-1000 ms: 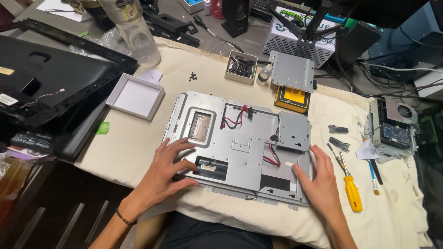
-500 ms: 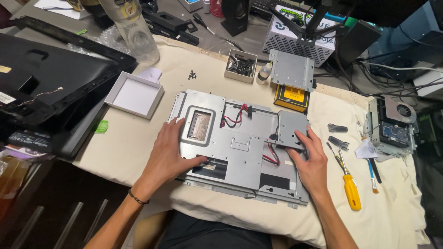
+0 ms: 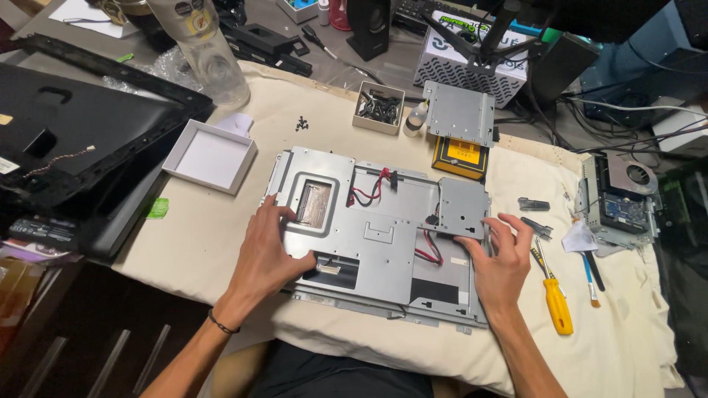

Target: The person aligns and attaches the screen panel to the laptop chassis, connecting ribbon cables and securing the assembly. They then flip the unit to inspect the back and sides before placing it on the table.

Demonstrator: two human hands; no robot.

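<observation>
Both hands rest on a grey metal chassis lying flat on a cloth-covered tabletop.

The left hand (image 3: 271, 250) lies released, palm down, on the chassis (image 3: 376, 236) at its left part, just beside a rectangular opening, apparently steadying it. The right hand (image 3: 504, 259) has its fingers curled at the chassis's right edge, by a raised plate; whether that grip is clenched on the edge I cannot tell. Red wires (image 3: 369, 193) cross the chassis's middle. Right of the chassis lies a yellow screwdriver (image 3: 554, 298); behind it a box of screws (image 3: 379, 107); to its left a white tray (image 3: 210, 156).
</observation>
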